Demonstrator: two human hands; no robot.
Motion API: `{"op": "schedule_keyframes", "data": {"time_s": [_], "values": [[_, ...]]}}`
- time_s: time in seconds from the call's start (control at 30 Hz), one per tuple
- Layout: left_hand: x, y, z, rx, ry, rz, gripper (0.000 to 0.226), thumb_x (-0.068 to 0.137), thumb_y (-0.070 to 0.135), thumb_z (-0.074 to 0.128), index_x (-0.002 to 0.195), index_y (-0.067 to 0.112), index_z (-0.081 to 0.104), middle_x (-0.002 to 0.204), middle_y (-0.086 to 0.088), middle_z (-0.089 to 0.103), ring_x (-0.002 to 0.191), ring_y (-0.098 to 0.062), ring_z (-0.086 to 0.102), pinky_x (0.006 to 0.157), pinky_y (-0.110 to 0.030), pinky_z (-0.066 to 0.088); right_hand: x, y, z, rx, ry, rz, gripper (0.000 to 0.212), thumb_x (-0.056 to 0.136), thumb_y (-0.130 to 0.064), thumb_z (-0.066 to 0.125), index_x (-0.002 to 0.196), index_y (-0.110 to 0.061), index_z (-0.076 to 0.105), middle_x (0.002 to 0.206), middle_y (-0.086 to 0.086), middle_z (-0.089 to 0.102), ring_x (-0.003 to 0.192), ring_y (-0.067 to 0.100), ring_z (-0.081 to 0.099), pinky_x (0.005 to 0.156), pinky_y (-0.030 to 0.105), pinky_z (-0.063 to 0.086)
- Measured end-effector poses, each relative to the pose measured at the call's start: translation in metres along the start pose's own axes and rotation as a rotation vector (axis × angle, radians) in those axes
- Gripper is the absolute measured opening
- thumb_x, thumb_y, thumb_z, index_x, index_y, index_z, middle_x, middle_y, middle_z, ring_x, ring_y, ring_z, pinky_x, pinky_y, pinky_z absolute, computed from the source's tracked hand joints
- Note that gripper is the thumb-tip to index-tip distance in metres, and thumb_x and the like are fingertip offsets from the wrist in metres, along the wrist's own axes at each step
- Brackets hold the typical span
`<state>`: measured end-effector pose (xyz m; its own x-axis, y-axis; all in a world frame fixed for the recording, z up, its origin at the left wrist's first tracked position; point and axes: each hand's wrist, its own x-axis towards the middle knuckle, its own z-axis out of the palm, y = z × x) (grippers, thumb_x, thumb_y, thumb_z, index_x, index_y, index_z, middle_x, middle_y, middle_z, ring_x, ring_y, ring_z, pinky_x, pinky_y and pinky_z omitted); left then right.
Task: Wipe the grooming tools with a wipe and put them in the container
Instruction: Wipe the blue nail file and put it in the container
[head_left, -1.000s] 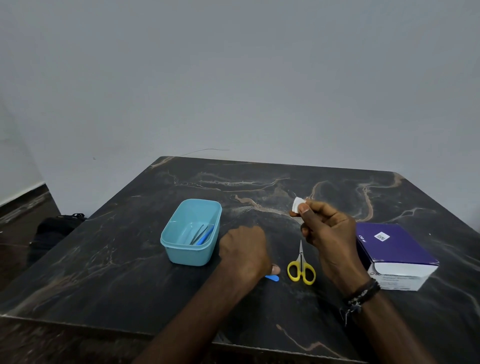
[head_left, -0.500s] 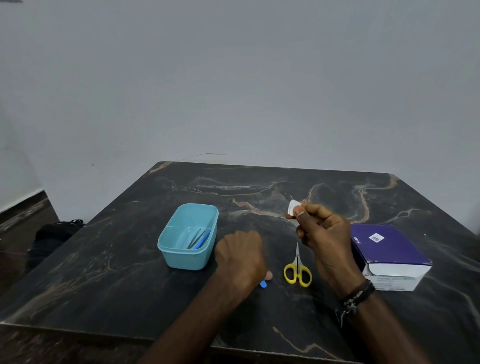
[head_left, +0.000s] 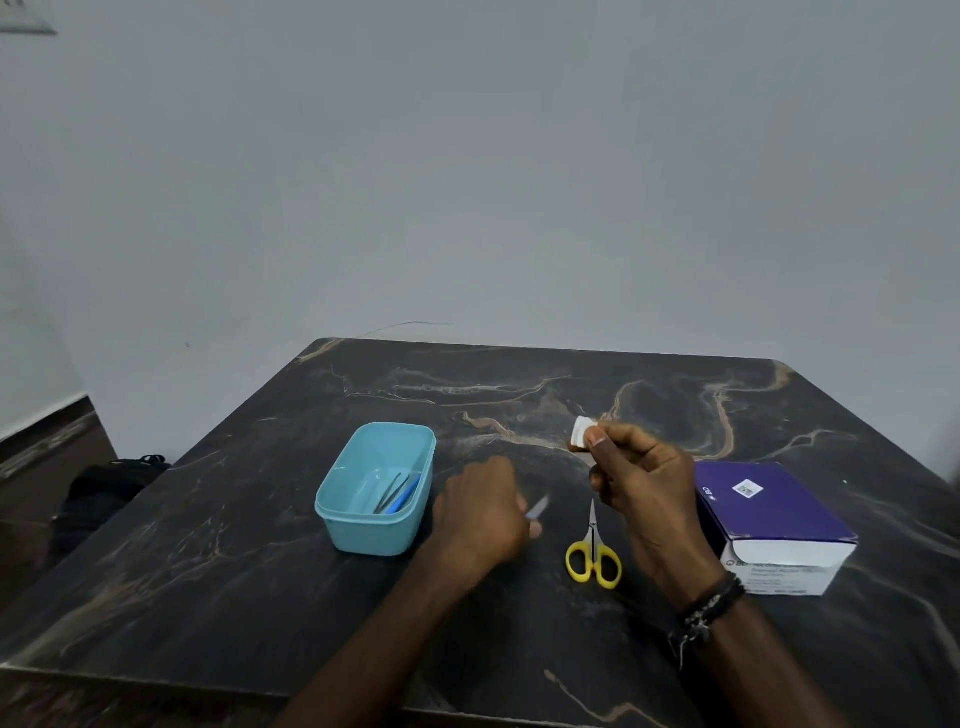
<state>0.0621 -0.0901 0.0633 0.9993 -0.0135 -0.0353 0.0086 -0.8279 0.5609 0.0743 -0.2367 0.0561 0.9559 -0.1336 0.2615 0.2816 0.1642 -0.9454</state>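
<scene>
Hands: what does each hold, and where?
Right hand pinches the white wipe by its near edge; left hand grips a slim tool, tip protruding.

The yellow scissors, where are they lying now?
In the head view, the yellow scissors lie flat on the table, between the left hand and the right hand.

Looks like a plain room at home: bare grey wall (head_left: 467, 182), dark marble bench (head_left: 208, 571), black bag (head_left: 104, 488) on the floor.

L hand (head_left: 480, 512) grips thin tool (head_left: 537, 506) just right of container (head_left: 376, 525); R hand (head_left: 641, 483) pinches wipe (head_left: 579, 431); scissors (head_left: 594, 551) further right of container.
</scene>
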Motion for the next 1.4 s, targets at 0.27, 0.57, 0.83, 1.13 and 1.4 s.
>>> {"op": "schedule_keyframes", "data": {"time_s": [0.27,0.57,0.83,1.13,1.4], "values": [[0.017,0.002,0.012,-0.9,0.241,0.226,0.016,0.084,0.009,0.072,0.097,0.003,0.065,0.081,-0.01,0.068,0.055,-0.027,0.07,0.05,-0.032,0.058,0.006,0.009,-0.003,-0.032,0.065,-0.016,0.009,0.087,-0.009,0.067,0.089,-0.012,0.075,0.059,0.003,0.062,0.052,0.012,0.05,0.049,0.023,0.039],[0.015,-0.005,0.029,-0.978,0.224,0.309,0.016,0.088,0.004,0.066,0.103,0.003,0.064,0.087,-0.012,0.067,0.063,-0.025,0.072,0.056,-0.026,0.058,0.008,0.014,-0.003,-0.061,0.083,0.009,0.013,0.086,-0.011,0.068,0.096,-0.011,0.076,0.064,0.006,0.065,0.055,0.012,0.051,0.049,0.023,0.04],[0.013,-0.008,0.034,-0.975,0.198,0.33,0.015,0.087,0.003,0.066,0.102,0.003,0.064,0.086,-0.013,0.067,0.063,-0.026,0.072,0.055,-0.026,0.058,0.008,0.014,-0.002,-0.063,0.079,0.03,0.011,0.085,-0.01,0.068,0.093,-0.009,0.076,0.062,0.003,0.065,0.053,0.011,0.049,0.045,0.019,0.038],[0.014,-0.01,0.039,-0.942,0.197,0.342,0.014,0.087,0.006,0.067,0.101,0.006,0.066,0.085,-0.012,0.068,0.063,-0.027,0.072,0.057,-0.032,0.059,0.005,0.012,-0.002,-0.081,-0.04,0.086,0.009,0.087,-0.014,0.066,0.089,-0.013,0.075,0.069,0.005,0.065,0.054,0.01,0.05,0.047,0.02,0.039],[0.015,-0.012,0.039,-0.939,0.194,0.346,0.014,0.088,0.005,0.066,0.102,0.003,0.066,0.086,-0.017,0.069,0.064,-0.029,0.071,0.056,-0.031,0.059,0.005,0.015,0.0,-0.141,-0.103,0.113,0.015,0.09,-0.014,0.063,0.089,-0.004,0.074,0.052,-0.003,0.056,0.047,0.005,0.043,0.046,0.018,0.037]]}}
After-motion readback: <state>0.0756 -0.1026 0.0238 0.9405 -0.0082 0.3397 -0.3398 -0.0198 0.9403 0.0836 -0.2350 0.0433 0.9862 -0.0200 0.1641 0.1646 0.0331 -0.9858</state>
